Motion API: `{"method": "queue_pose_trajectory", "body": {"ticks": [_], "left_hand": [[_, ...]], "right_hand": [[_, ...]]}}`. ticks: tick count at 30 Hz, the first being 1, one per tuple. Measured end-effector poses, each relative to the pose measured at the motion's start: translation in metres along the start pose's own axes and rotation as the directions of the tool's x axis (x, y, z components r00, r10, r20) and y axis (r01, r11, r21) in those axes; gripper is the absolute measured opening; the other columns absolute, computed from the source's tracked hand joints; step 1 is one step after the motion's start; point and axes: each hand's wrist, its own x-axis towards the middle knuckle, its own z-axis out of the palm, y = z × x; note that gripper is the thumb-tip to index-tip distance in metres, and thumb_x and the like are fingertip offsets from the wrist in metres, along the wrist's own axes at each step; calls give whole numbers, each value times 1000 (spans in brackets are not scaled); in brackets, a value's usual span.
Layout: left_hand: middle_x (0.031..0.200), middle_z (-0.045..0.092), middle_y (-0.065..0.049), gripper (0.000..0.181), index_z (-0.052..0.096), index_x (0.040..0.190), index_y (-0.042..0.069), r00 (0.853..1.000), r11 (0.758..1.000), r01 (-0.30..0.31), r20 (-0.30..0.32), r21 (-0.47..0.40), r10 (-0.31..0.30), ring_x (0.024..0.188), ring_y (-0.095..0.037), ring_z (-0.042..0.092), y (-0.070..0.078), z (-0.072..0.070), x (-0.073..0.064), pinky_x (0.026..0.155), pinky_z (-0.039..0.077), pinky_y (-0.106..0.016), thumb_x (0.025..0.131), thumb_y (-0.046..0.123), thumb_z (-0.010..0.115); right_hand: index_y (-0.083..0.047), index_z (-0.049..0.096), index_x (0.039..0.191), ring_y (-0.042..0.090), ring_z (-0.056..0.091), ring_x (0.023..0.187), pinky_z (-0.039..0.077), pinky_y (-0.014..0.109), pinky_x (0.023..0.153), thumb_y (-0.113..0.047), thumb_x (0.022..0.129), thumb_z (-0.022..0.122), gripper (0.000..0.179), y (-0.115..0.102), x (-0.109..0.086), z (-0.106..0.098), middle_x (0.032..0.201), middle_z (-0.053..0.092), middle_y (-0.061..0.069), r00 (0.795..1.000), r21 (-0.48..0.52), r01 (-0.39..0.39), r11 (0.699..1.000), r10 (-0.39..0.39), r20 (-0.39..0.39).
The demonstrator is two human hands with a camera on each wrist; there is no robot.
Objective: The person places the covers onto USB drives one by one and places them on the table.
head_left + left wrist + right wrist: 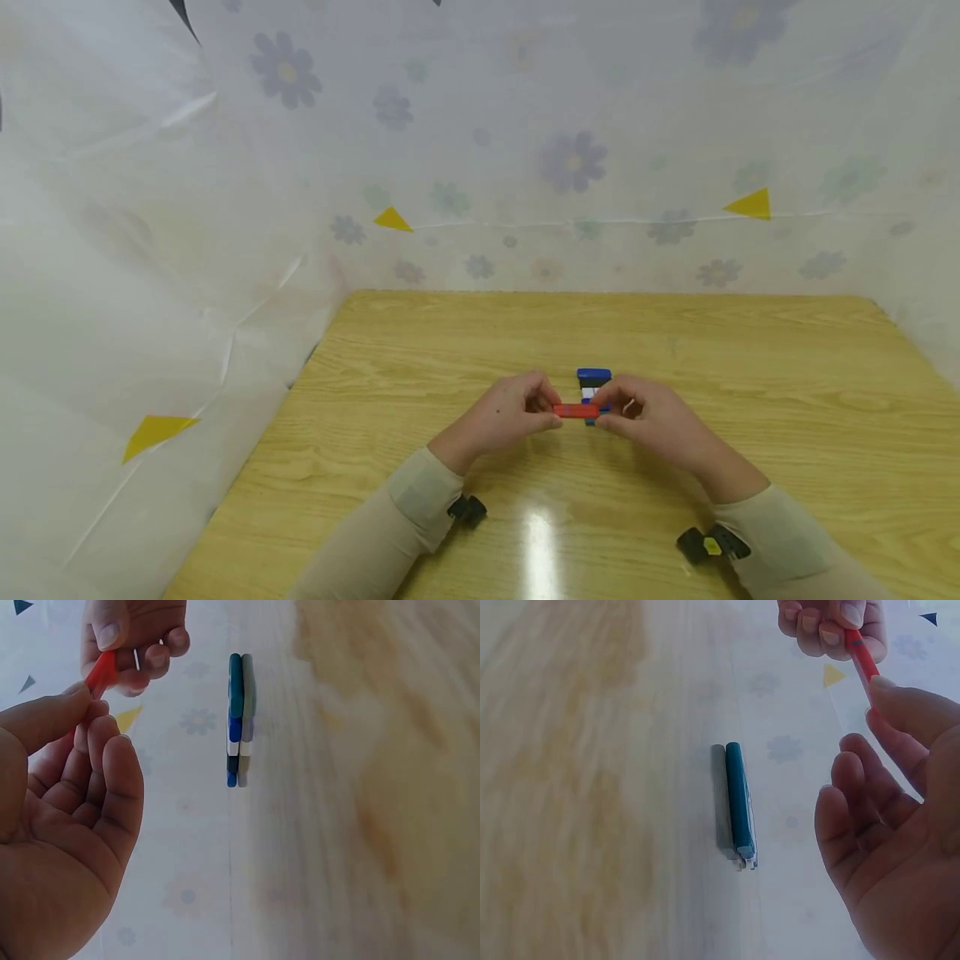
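Observation:
Both hands pinch a short, slim red stick [576, 411] from opposite ends, holding it level above the table. My left hand [517, 408] has its end between thumb and fingertips; a dark band marks the stick in the right wrist view. Thumb and index finger of my right hand [911, 802] grip the other end, the remaining fingers loosely bent. Just beyond and partly behind the stick, slim bars in blue [594, 373], black, white and teal [738, 799] lie close together on the table. In the head view the right fingers overlap some of them.
The wooden table [420, 333] has a glossy top with a bright light reflection near its front. Pale flower-printed sheeting [480, 167] hangs behind it and at both sides, with yellow triangles [750, 205] on it. Small black cameras [467, 510] sit at both wrists.

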Motion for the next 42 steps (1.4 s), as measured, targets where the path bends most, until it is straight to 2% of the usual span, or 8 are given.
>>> {"method": "queue_pose_trajectory", "body": {"ticks": [5, 8, 13, 18, 23, 29, 34, 42], "left_hand": [[88, 69, 5, 12, 64, 101, 20, 1000, 1000, -8, 8, -4, 8, 76, -14, 63, -1, 0, 1, 62, 49, -27, 95, 13, 73], [88, 69, 6, 12, 64, 101, 20, 1000, 1000, -18, 17, 5, 18, 76, -13, 63, -1, 0, 1, 62, 49, -28, 96, 14, 73], [94, 69, 8, 18, 64, 114, 18, 998, 999, -37, 43, 30, 36, 82, -11, 65, 0, -1, 3, 69, 52, -28, 97, 16, 71], [100, 66, 8, 32, 60, 129, 17, 1000, 999, -16, 27, 40, 15, 88, -10, 63, -2, -4, 4, 75, 52, -30, 99, 18, 70], [102, 65, 7, 31, 59, 128, 21, 1000, 999, -10, 2, 37, 10, 89, -12, 62, -5, -8, 4, 74, 52, -31, 99, 20, 69], [100, 64, 5, 27, 61, 125, 19, 1000, 999, -24, -4, 34, 25, 87, -13, 62, -6, -12, 3, 72, 52, -31, 99, 20, 69], [98, 65, 5, 28, 61, 126, 13, 1000, 999, -26, 1, 38, 26, 85, -14, 61, -7, -13, 4, 71, 52, -30, 99, 18, 69], [98, 65, 5, 31, 60, 128, 8, 999, 998, -39, 15, 55, 38, 84, -14, 61, -14, -14, 4, 71, 52, -30, 99, 16, 69]], "right_hand": [[-27, 69, 99, 13, 58, 81, 52, 31, 67, -9, 88, 80, 24, 1, 1, 0, 98, 63, -7, 997, -20, 79, 997, -79, -12], [-28, 70, 98, 17, 59, 87, 52, 33, 71, -12, 87, 82, 23, 0, 0, -1, 106, 62, -6, 996, -61, 89, 994, -91, -21], [-29, 72, 98, 20, 59, 101, 53, 40, 79, -25, 91, 80, 12, 5, -4, -6, 120, 61, 2, 998, -120, 50, 992, -54, -28], [-28, 71, 97, 18, 59, 106, 53, 40, 83, -28, 92, 78, 8, 16, -10, -17, 123, 61, 3, 1000, -148, -2, 989, 0, -14], [-25, 72, 98, 20, 60, 105, 54, 39, 83, -26, 94, 76, 6, 26, -15, -28, 124, 61, 5, 997, -125, -57, 991, 63, 48], [-23, 72, 98, 19, 60, 98, 52, 32, 79, -23, 91, 78, 9, 39, -18, -32, 113, 63, 2, 989, -92, -90, 992, 100, 110], [-22, 73, 95, 16, 55, 83, 47, 31, 72, -21, 88, 80, 10, 44, -16, -33, 96, 63, -4, 973, -122, -125, 985, 146, 178], [-20, 71, 90, 16, 52, 79, 45, 33, 70, -20, 86, 80, 10, 40, -9, -26, 91, 60, -3, 964, -187, -135, 973, 173, 204]]}}
